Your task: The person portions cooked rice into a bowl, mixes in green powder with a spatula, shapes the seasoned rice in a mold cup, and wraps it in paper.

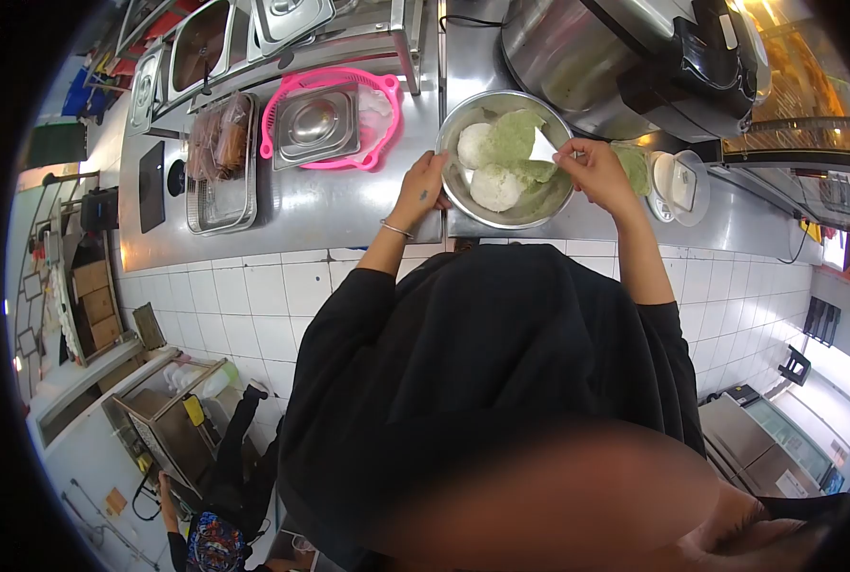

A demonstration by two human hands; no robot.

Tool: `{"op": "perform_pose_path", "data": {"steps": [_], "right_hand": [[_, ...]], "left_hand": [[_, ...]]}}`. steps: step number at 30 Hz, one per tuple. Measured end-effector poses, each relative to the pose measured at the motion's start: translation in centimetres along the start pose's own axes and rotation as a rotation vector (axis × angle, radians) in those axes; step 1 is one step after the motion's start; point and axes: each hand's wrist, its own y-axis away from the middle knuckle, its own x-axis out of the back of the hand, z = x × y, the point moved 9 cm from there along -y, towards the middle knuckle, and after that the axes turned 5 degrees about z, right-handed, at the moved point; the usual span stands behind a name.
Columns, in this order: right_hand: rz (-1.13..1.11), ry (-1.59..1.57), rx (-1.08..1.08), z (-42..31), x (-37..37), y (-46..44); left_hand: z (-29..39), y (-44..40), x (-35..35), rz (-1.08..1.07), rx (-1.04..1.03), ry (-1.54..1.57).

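The person's right hand (597,173) is nearest the bowl's three o'clock edge, its grip closed on a white utensil (543,148) that slants in over the green powder (513,133). The left hand (420,188) rests against the rim at about nine – whether its fingers close round the edge, one cannot tell. The steel bowl (454,195) stands on the table (325,217) between the two hands. Inside it, two pale crumbly mounds lie apart from most of the green, one (475,145) towards ten o'clock, the other (495,189) towards six.

Farther from the bowl, just beyond the right hand at three, sits a green-filled packet or tub (632,166), with a white round item (677,181) beside it. A large steel cooker (563,67) looms between one and two. Between nine and ten a pink basket (396,114) holds a steel pan (313,129); past it, at nine, a metal tray (223,221) carries bagged food (217,138). Well off – at about seven – another person (230,496) in dark clothing is visible.
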Motion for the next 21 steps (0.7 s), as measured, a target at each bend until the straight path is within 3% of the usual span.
{"op": "perform_pose_path", "data": {"steps": [2,8,21], "right_hand": [[0.001,0.033,0.013,-0.4,-0.2,-0.4],[0.021,0.124,0.052,-1.5,-0.8,-1.2],[0.085,0.338,0.154,-2.1,-1.5,-0.2]], "left_hand": [[1.1,-0.4,0.4,-0.024,0.005,-0.096],[4.0,-1.7,1.6,0.189,-0.319,-0.301],[3.7,-3.9,1.0,0.277,-0.363,-0.187]]}}
